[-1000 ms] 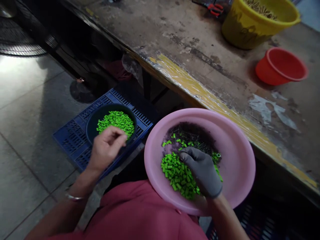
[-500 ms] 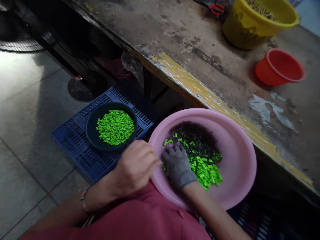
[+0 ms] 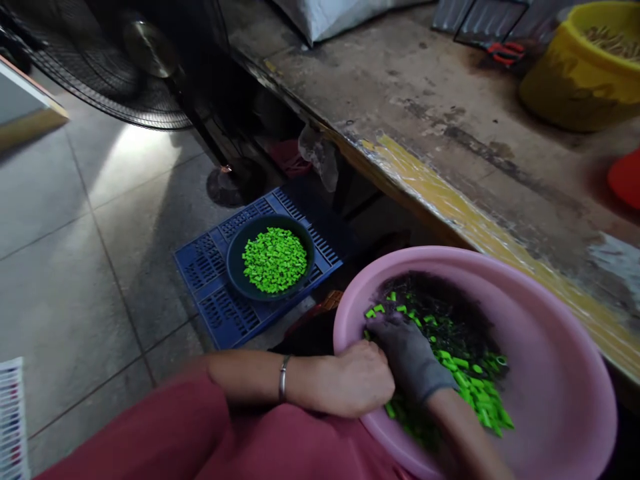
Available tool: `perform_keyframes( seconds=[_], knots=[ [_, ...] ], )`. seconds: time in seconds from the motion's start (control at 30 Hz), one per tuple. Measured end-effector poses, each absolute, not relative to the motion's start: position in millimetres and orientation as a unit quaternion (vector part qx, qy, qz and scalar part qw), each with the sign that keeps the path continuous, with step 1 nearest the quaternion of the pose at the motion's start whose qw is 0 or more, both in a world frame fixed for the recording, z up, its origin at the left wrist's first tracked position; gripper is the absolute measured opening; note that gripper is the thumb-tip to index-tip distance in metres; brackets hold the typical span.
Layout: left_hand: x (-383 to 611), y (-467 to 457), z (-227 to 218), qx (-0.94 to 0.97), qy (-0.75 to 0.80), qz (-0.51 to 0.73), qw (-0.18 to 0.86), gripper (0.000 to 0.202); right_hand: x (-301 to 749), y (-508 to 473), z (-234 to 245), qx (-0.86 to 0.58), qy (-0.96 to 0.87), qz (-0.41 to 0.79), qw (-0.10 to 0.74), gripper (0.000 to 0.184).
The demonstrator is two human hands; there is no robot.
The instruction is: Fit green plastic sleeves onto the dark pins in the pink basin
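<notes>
Bare left hand and gloved right hand close together at a pink basin of green tubes

Nearest, along the bottom: a dark red garment. Next, the left hand, back upward, over the near left rim of the pink basin, with a metal bracelet around the wrist. Fingers folded under and mostly out of sight; impossible to tell how tightly, or around what. Just beside, perhaps touching, the right hand in grey, back upward, fingertips lowered among the green tubes; grip hidden too, so no telling whether closed on any.

Inside the pink basin, short green tubes heaped under and to the right of the gloved hand, a few scattered farther up. Behind these, a dark mass of thin bits, too tangled to make out singly, mixed with green at the near edge.

Farther off, to the left on the tiled floor: a blue slatted crate under a dark bowl, with a mound of small green pieces inside. At the lower left corner, part of a white basket.

Beyond the pink basin, a worn surface with a yellow strip along the edge. On top, a red tub cut off at the right, then a yellow bucket of thin pale pieces, a red-handled tool near the bucket, and a pale sack-like bundle at the back. Upper left, a standing fan over a bright patch of floor.
</notes>
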State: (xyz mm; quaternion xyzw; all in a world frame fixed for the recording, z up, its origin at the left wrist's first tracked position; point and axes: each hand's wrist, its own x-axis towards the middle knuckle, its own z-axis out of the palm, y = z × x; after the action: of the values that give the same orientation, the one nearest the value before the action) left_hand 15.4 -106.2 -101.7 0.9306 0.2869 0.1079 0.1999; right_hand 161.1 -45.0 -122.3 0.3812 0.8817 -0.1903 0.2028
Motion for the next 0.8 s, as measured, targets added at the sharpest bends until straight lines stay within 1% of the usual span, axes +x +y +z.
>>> perform_keyframes(
  seconds=[0.17, 0.27, 0.47, 0.63, 0.7, 0.8],
  knots=[
    [20.7, -108.3, -113.4, 0.921, 0.318, 0.105, 0.197, 0.007, 154.4, -41.4, -117.5, 0.398, 0.873, -0.204, 0.195, 0.03],
    [20.1, -111.2, -113.7, 0.918, 0.33, 0.105, 0.195, 0.007, 149.6, -41.9, -115.8, 0.399, 0.87, -0.204, 0.208, 0.028],
    [18.6, -116.7, -108.0, 0.921, 0.304, 0.119, 0.211, 0.007, 142.0, -44.2, -120.2, 0.412, 0.86, -0.2, 0.227, 0.021],
    [8.1, -112.7, -93.0, 0.922, 0.281, 0.124, 0.237, 0.011, 133.6, -39.6, -121.5, 0.442, 0.835, -0.185, 0.271, 0.026],
    [3.7, -112.1, -89.4, 0.914, 0.3, 0.124, 0.245, 0.011, 131.0, -36.9, -122.4, 0.451, 0.825, -0.175, 0.291, 0.026],
    [1.7, -114.6, -91.3, 0.896, 0.343, 0.12, 0.257, 0.008, 130.1, -34.6, -125.5, 0.44, 0.826, -0.172, 0.307, 0.021]
  ],
)
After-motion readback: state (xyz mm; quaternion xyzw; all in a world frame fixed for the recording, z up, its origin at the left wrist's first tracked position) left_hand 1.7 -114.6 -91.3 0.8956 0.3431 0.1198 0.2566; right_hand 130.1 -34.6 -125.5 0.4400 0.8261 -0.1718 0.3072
